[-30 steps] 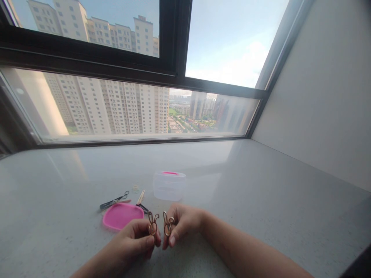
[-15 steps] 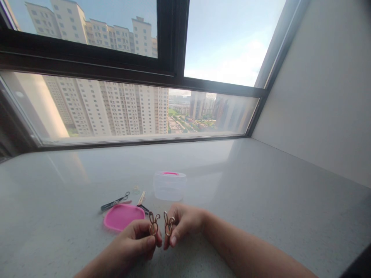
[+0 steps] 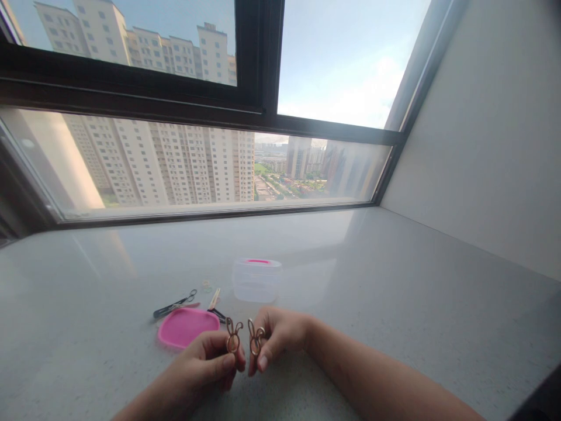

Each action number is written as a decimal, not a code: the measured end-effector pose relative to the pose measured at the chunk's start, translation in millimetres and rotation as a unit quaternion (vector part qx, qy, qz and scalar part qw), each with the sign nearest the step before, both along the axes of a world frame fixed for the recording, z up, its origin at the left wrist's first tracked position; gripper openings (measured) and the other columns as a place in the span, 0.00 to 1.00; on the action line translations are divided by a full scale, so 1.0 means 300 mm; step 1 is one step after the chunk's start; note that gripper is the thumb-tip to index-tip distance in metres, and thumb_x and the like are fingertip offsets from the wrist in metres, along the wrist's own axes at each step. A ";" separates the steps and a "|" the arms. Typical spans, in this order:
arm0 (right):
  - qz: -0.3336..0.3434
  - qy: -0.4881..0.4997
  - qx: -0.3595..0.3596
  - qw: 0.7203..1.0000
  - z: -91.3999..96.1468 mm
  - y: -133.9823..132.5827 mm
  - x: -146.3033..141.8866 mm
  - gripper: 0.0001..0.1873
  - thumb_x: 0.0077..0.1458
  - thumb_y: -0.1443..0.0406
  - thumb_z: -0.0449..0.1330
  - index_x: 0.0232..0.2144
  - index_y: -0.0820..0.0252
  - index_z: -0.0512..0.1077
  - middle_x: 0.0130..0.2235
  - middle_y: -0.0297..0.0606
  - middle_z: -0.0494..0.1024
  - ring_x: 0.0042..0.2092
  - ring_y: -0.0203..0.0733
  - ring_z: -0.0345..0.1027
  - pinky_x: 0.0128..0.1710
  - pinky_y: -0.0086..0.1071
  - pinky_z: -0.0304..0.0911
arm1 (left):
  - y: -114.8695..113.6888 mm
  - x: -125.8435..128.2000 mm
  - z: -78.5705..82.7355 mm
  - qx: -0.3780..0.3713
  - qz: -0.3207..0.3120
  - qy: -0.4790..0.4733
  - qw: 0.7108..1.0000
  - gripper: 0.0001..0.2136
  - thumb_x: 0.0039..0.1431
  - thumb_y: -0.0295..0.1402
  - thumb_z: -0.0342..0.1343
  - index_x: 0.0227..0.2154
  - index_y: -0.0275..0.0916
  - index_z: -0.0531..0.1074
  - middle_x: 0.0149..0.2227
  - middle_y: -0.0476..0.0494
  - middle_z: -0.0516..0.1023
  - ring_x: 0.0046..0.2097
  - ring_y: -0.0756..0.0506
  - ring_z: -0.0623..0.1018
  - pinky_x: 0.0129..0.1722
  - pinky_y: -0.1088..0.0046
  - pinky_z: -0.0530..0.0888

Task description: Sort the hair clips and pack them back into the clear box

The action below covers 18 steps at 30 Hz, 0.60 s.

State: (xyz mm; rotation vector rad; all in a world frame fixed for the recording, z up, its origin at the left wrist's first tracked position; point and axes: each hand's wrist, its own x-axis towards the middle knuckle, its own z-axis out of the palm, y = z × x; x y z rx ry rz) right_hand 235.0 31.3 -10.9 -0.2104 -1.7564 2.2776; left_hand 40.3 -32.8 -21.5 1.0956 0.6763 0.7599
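Note:
My left hand [image 3: 210, 361] is closed, its thumb and fingers pinching a rabbit-shaped metal clip [image 3: 233, 342] with looped ears, coppery in colour. Close beside it, my right hand [image 3: 274, 339] pinches a second rabbit-shaped metal clip [image 3: 255, 345] of the same kind. Both clips are held upright, side by side, with a narrow gap between them. The fingertips behind the clips are partly hidden. Just beyond my left hand lies a pink lid-like tray [image 3: 188, 328], its near edge partly covered by that hand.
A translucent box [image 3: 256, 282] with a pink handle stands beyond my hands. Black-handled tweezers or scissors [image 3: 175, 305], a beige clip-like piece [image 3: 214, 299] and small pale loops [image 3: 207, 286] lie around the tray. The speckled counter [image 3: 394, 304] runs to a window and a right wall [image 3: 495, 146].
Both hands keep their grip on the clips and have hardly moved. The view has shifted very slightly.

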 end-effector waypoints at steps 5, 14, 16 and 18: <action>0.001 0.001 -0.001 1.000 -0.001 0.000 -0.003 0.14 0.32 0.66 0.72 0.24 0.71 0.75 0.27 0.37 0.76 0.33 0.35 0.68 0.39 0.29 0.61 | -0.001 0.001 0.001 -0.006 0.004 -0.013 1.000 0.14 0.45 0.41 0.64 0.26 0.33 0.74 0.24 0.45 0.73 0.22 0.54 0.65 0.23 0.77 0.55; 0.002 0.000 0.009 1.000 0.002 0.001 -0.001 0.14 0.33 0.66 0.71 0.24 0.71 0.75 0.27 0.38 0.76 0.33 0.34 0.68 0.38 0.27 0.61 | 0.002 -0.004 -0.012 0.007 0.001 -0.004 1.000 0.14 0.46 0.40 0.63 0.27 0.33 0.75 0.28 0.42 0.75 0.24 0.52 0.67 0.24 0.77 0.57; -0.001 0.005 0.008 1.000 -0.001 0.000 -0.002 0.14 0.33 0.66 0.71 0.23 0.71 0.75 0.27 0.38 0.76 0.33 0.34 0.68 0.38 0.28 0.61 | 0.002 -0.004 -0.012 0.009 0.004 0.001 1.000 0.14 0.46 0.41 0.63 0.27 0.32 0.75 0.27 0.42 0.75 0.24 0.52 0.67 0.25 0.76 0.58; -0.001 0.003 0.013 1.000 -0.007 0.002 -0.002 0.14 0.33 0.66 0.71 0.24 0.71 0.76 0.28 0.38 0.76 0.33 0.35 0.67 0.39 0.29 0.61 | 0.002 -0.003 -0.009 0.010 0.005 0.006 1.000 0.15 0.45 0.42 0.64 0.27 0.32 0.75 0.27 0.42 0.74 0.23 0.52 0.67 0.25 0.76 0.59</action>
